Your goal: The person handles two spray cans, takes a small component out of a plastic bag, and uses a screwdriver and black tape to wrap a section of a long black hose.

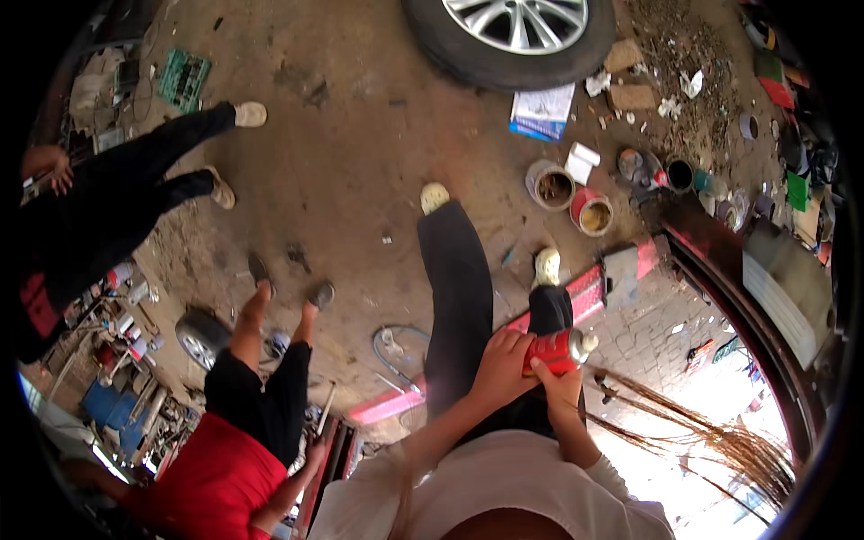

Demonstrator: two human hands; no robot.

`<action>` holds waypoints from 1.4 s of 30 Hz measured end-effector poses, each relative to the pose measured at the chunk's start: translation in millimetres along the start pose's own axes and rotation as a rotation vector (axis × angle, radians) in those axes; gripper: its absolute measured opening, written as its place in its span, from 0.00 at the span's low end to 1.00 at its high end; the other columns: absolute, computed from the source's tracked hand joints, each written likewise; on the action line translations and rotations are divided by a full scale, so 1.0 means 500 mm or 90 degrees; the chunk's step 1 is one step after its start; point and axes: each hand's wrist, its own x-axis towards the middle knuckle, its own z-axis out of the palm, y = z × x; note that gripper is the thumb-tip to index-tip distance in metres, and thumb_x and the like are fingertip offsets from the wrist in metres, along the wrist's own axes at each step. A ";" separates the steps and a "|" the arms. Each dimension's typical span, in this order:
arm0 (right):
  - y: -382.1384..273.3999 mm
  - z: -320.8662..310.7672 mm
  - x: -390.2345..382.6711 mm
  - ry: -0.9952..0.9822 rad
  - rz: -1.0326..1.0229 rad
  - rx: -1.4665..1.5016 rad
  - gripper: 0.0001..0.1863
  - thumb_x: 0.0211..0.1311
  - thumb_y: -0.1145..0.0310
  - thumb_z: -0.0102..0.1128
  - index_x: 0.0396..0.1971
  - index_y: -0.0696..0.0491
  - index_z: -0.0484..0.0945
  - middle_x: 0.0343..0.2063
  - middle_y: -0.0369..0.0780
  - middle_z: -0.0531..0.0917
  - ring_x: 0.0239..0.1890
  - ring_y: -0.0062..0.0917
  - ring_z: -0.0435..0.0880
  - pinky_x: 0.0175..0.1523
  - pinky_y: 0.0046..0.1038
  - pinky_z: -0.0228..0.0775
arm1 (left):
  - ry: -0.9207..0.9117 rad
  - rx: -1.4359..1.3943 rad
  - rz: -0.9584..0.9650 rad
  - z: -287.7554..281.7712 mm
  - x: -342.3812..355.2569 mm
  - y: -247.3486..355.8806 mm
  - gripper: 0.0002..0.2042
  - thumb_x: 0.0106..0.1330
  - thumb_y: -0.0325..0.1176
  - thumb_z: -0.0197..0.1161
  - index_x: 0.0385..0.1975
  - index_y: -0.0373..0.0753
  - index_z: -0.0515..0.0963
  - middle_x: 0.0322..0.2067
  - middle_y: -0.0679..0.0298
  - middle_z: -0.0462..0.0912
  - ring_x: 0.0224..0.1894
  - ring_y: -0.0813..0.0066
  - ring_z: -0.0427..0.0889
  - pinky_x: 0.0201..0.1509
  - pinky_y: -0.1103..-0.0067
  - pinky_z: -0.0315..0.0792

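Observation:
A red spray can with a pale top lies tilted in front of my body, its top end pointing right. My left hand is closed round the lower end of the can. From below, my right hand grips the can's near side with its fingers pressed on it. Both hands are above my dark trouser legs.
A wheel lies at the top, papers beside it. Two open tins stand right of my feet. A person in red and another in dark trousers are at left. A red-painted sill crosses behind my legs.

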 end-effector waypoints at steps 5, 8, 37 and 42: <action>-0.105 0.206 0.030 -0.097 0.032 0.049 0.27 0.57 0.78 0.66 0.55 0.58 0.67 0.49 0.39 0.77 0.52 0.23 0.77 0.59 0.28 0.68 | -0.030 0.058 -0.038 -0.243 0.056 -0.075 0.29 0.44 0.38 0.74 0.48 0.37 0.74 0.43 0.55 0.78 0.51 0.55 0.76 0.67 0.57 0.60; -0.221 0.306 0.050 -0.120 0.094 0.149 0.28 0.55 0.79 0.67 0.56 0.58 0.67 0.49 0.40 0.77 0.53 0.23 0.77 0.61 0.28 0.67 | -0.052 0.076 -0.051 -0.360 0.103 -0.088 0.30 0.42 0.37 0.74 0.48 0.38 0.74 0.43 0.56 0.77 0.51 0.55 0.75 0.67 0.57 0.60; -1.070 0.814 0.500 -0.167 -0.357 -0.313 0.33 0.41 0.75 0.77 0.45 0.55 0.64 0.40 0.38 0.72 0.43 0.21 0.73 0.51 0.26 0.67 | 0.313 -0.038 -0.094 -1.135 0.618 0.083 0.18 0.56 0.35 0.67 0.45 0.37 0.76 0.42 0.56 0.76 0.49 0.55 0.74 0.54 0.66 0.69; -1.198 1.017 0.541 -0.174 -0.358 -0.353 0.34 0.39 0.71 0.78 0.45 0.56 0.65 0.40 0.39 0.72 0.44 0.23 0.73 0.53 0.28 0.66 | 0.363 -0.050 -0.135 -1.319 0.627 0.024 0.06 0.62 0.34 0.61 0.28 0.40 0.81 0.27 0.61 0.79 0.35 0.58 0.78 0.41 0.67 0.72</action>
